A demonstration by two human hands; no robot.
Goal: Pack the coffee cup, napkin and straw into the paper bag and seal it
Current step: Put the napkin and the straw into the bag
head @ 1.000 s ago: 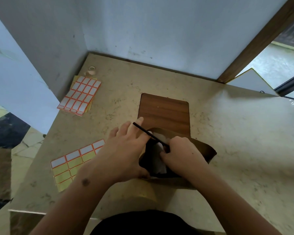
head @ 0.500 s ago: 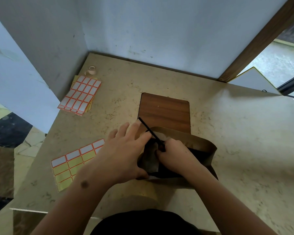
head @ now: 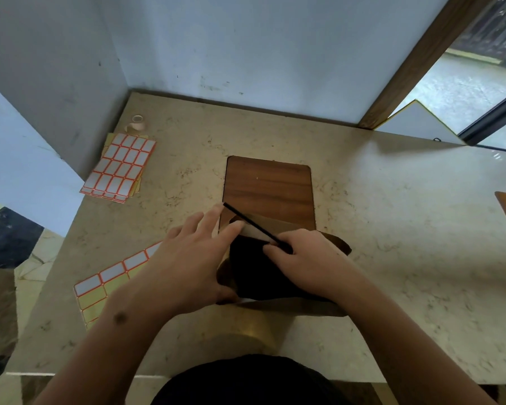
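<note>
A brown paper bag (head: 338, 246) stands open on the stone counter in front of me, its inside dark. My left hand (head: 187, 258) grips the bag's left rim and holds the mouth apart. My right hand (head: 307, 261) pinches a thin black straw (head: 247, 220) at the bag's mouth; the straw slants up and left, its top end beyond my left fingertips. A pale strip, perhaps the napkin (head: 253, 231), shows just inside the far rim. The coffee cup is hidden.
A wooden board (head: 269, 185) lies flat just behind the bag. Sheets of orange-edged labels (head: 120, 166) lie at the far left, another label sheet (head: 108, 276) under my left forearm, a small tape roll (head: 137, 121) in the corner. Walls close the back and left.
My right hand has moved up and left with the straw, which now sticks out further over the bag's far left rim. My left hand still holds the rim.
</note>
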